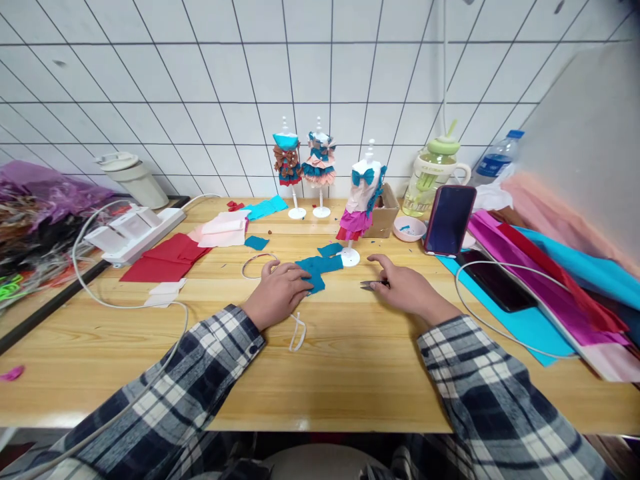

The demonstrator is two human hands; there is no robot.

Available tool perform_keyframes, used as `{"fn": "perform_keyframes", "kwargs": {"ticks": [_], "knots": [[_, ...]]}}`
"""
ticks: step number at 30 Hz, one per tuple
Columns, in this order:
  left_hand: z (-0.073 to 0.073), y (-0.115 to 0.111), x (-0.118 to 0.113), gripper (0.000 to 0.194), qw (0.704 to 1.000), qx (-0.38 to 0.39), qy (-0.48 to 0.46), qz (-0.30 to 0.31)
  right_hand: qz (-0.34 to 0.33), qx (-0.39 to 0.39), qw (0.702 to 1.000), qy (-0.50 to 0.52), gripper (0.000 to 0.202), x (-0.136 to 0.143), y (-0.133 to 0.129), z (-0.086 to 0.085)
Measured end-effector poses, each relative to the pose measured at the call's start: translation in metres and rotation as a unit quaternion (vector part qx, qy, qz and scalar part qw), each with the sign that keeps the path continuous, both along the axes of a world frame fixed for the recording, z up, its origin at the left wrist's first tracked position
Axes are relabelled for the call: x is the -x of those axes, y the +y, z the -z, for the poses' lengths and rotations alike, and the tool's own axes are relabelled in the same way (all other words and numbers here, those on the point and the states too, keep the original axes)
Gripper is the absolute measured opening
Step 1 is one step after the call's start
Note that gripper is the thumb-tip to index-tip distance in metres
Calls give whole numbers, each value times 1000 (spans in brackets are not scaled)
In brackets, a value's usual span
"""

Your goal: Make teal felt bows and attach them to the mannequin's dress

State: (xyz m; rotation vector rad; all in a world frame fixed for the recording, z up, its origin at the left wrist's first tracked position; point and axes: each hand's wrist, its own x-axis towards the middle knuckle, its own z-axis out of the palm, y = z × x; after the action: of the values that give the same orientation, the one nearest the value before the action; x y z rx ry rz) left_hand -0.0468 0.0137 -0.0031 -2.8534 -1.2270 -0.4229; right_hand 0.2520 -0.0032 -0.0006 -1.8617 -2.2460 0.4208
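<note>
My left hand (281,291) rests palm down on the table, fingers stretched out, with the fingertips on a teal crepe-like piece (316,272). In my right hand (407,287) is a small pair of scissors (369,285); their dark points stick out to the left and the handles are hidden by the hand. Just behind the teal piece stands a small white dress form (367,175), wearing a pale top with a teal bow and a pink and red ruffled skirt. A smaller teal scrap (330,250) lies at its base. A white looped strip (298,332) is near my left wrist.
Two more dressed forms (287,163) stand by the tiled wall. Red sheets (165,259), pale pink sheets (223,229) and a power strip (145,237) lie left. Right are a propped phone (450,220), a green-lidded bottle (431,177), a flat phone (500,283) and coloured sheets (525,273).
</note>
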Motion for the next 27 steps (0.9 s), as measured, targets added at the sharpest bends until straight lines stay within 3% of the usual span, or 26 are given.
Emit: {"fn": "perform_keyframes", "kwargs": {"ticks": [3, 9, 13, 19, 21, 24, 27], "knots": [[-4, -6, -5, 19, 999, 27, -5, 32, 8, -14, 1000, 0, 50, -1, -1, 2], [-7, -12, -11, 23, 993, 65, -95, 35, -49, -4, 989, 139, 53, 7, -4, 4], [-4, -11, -10, 25, 995, 55, -77, 41, -55, -4, 989, 140, 70, 11, -6, 1], [-7, -13, -11, 24, 989, 74, -20, 130, -43, -3, 989, 140, 84, 5, -5, 2], [-9, -15, -14, 24, 989, 78, -5, 122, -33, -38, 991, 122, 78, 5, -4, 1], [-8, -19, -22, 23, 993, 72, -5, 95, -24, -120, 987, 103, 49, 13, -5, -3], [-7, -20, -31, 21, 995, 65, -14, 80, -94, -159, 974, 129, 23, 31, -10, -6]]}}
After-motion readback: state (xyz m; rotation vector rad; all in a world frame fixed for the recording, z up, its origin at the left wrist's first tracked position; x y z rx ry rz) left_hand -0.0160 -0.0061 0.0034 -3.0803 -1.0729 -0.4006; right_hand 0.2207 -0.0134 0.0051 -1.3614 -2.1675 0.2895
